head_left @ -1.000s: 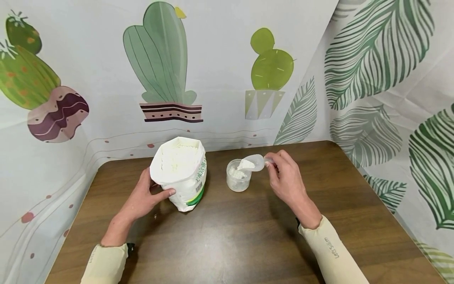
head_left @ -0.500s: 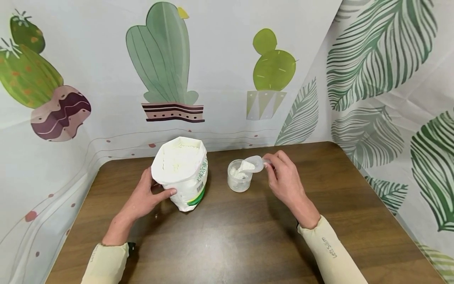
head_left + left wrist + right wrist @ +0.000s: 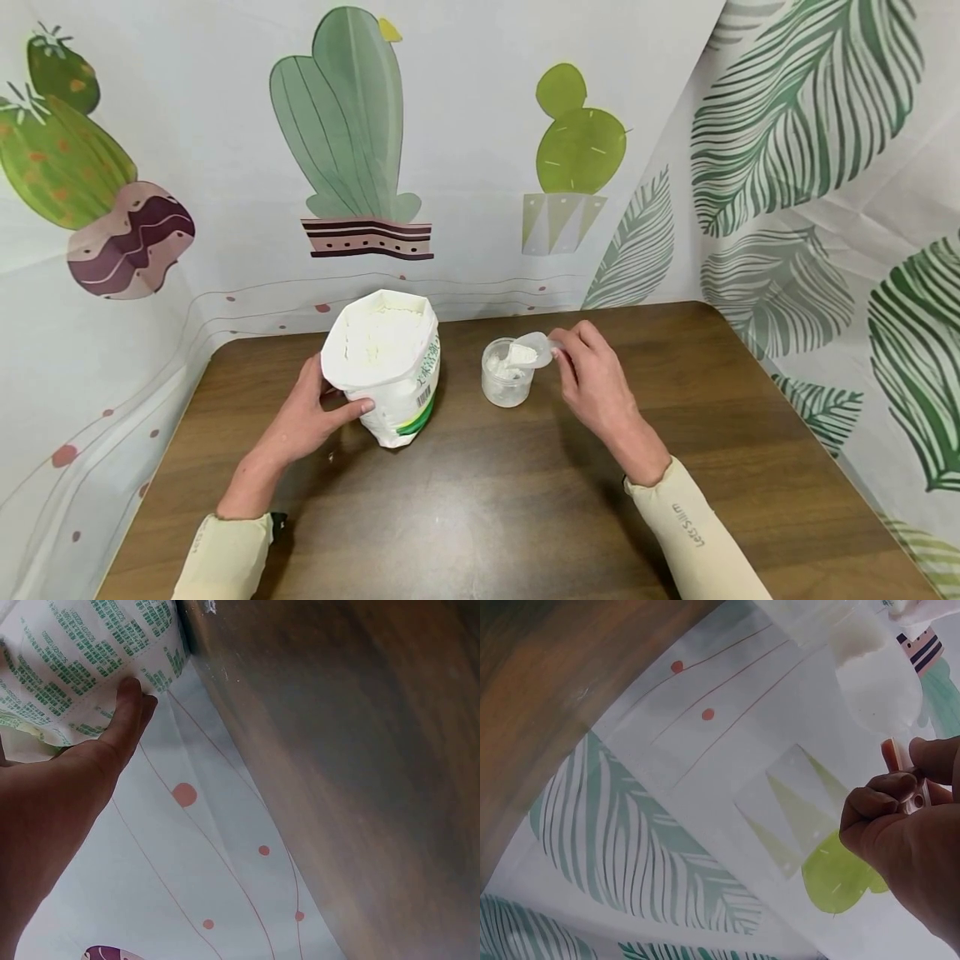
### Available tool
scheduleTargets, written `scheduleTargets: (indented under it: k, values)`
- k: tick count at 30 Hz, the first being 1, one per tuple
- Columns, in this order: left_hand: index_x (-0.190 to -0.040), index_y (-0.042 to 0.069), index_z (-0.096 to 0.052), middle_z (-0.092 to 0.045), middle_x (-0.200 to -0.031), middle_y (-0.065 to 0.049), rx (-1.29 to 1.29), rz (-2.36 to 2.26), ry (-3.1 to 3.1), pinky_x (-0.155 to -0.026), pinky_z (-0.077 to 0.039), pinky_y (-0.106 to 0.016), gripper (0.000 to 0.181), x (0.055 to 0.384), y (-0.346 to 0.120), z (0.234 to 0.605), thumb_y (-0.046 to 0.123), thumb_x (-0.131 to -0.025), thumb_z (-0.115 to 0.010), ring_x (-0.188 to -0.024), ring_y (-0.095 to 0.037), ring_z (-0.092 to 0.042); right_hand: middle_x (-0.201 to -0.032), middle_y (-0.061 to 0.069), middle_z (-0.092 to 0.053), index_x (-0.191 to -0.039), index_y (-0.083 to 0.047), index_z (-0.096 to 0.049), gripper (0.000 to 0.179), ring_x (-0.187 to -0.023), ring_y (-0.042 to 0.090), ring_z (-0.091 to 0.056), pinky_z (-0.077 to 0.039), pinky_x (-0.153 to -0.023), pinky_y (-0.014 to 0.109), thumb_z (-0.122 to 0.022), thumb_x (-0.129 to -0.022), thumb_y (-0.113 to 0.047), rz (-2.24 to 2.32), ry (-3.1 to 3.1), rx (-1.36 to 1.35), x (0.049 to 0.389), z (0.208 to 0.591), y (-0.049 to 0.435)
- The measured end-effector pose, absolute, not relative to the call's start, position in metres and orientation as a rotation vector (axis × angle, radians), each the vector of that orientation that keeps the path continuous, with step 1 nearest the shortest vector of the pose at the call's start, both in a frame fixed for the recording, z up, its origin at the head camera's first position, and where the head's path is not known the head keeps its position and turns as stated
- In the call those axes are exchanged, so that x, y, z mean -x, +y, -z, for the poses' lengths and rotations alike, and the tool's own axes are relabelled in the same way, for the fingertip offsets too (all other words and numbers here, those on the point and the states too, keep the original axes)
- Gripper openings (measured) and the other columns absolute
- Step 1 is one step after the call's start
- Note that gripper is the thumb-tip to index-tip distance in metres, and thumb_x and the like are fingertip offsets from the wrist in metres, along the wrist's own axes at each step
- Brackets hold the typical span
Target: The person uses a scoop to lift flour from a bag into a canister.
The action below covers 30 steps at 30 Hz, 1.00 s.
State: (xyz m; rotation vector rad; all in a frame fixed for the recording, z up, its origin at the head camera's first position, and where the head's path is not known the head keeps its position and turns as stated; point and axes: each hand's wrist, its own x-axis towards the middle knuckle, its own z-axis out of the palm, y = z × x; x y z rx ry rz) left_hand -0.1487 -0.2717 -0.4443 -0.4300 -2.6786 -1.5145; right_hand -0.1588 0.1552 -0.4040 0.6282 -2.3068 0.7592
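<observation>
A white paper bag (image 3: pixel 397 392) filled with white powder stands unsealed on the table's left half, its mouth turned up. My left hand (image 3: pixel 300 425) holds its side, thumb across the front and the other fingers behind. In the left wrist view, fingertips lie along the bag's green-printed side (image 3: pixel 90 656). Pinched in my right hand (image 3: pixel 597 379) is the handle of a clear plastic scoop (image 3: pixel 536 350). Its bowl tilts over the rim of a small clear round jar (image 3: pixel 507 392), powder at the lip. More powder lies inside the jar. The right wrist view shows powder in the scoop (image 3: pixel 881 694).
The brown wooden table (image 3: pixel 450 517) ends at the back against a white cloth (image 3: pixel 465 167) printed with cacti and leaves. A few white specks lie on the wood close to the bag's left side.
My right hand has shifted slightly left and down, bringing the scoop's bowl a little further over the jar. My left hand keeps its hold on the bag. The head view has shifted slightly.
</observation>
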Motion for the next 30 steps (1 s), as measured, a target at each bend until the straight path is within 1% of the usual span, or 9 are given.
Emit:
scheduleTargets:
  k: [6,15,22,24,30]
  values:
    - [-0.161,0.014,-0.031,-0.035,-0.15,-0.012,0.433,1.534,-2.676,-0.106,-0.05,-0.053,0.09,0.1491,-0.272,0.4452,0.026,-0.092,-0.087,-0.134,-0.023,-0.039,-0.09,0.01,-0.053,-0.111,0.004,-0.071,0.013,-0.078,0.024,-0.052,-0.049,-0.067,0.037,-0.069,-0.098,0.006,-0.731,-2.313,-0.661,0.1596,0.4069,0.1522]
    - [-0.161,0.014,-0.031,-0.036,-0.15,-0.012,0.439,1.526,-2.669,-0.106,-0.051,-0.047,0.09,0.1495,-0.2727,0.4456,0.026,-0.091,-0.087,-0.134,-0.022,-0.039,-0.088,0.011,-0.052,-0.109,0.005,-0.071,0.013,-0.077,0.025,-0.052,-0.049,-0.066,0.037,-0.069,-0.097,0.007,-0.706,-2.27,-0.708,0.1628,0.4118,0.1488]
    - [-0.161,0.014,-0.029,-0.035,-0.15,-0.012,0.431,1.508,-2.685,-0.106,-0.05,-0.052,0.091,0.1487,-0.2733,0.4452,0.027,-0.092,-0.087,-0.136,-0.025,-0.039,-0.087,0.011,-0.052,-0.11,0.006,-0.071,0.016,-0.078,0.026,-0.052,-0.049,-0.067,0.037,-0.07,-0.095,0.01,-0.692,-2.253,-0.728,0.1642,0.413,0.1463]
    - [-0.161,0.014,-0.03,-0.036,-0.15,-0.012,0.434,1.505,-2.684,-0.105,-0.051,-0.049,0.091,0.1487,-0.2731,0.4451,0.027,-0.092,-0.087,-0.135,-0.024,-0.04,-0.087,0.011,-0.052,-0.11,0.005,-0.071,0.017,-0.079,0.026,-0.052,-0.049,-0.068,0.037,-0.07,-0.095,0.01,-0.688,-2.25,-0.733,0.1641,0.413,0.1458]
    - [-0.158,0.016,-0.036,-0.042,-0.145,-0.009,0.495,1.54,-2.632,-0.099,-0.053,-0.029,0.085,0.1499,-0.2713,0.4439,0.02,-0.091,-0.088,-0.128,-0.021,-0.048,-0.088,0.011,-0.052,-0.111,0.005,-0.07,0.018,-0.08,0.027,-0.052,-0.048,-0.069,0.038,-0.07,-0.094,0.011,-0.672,-2.254,-0.742,0.1641,0.4139,0.1449]
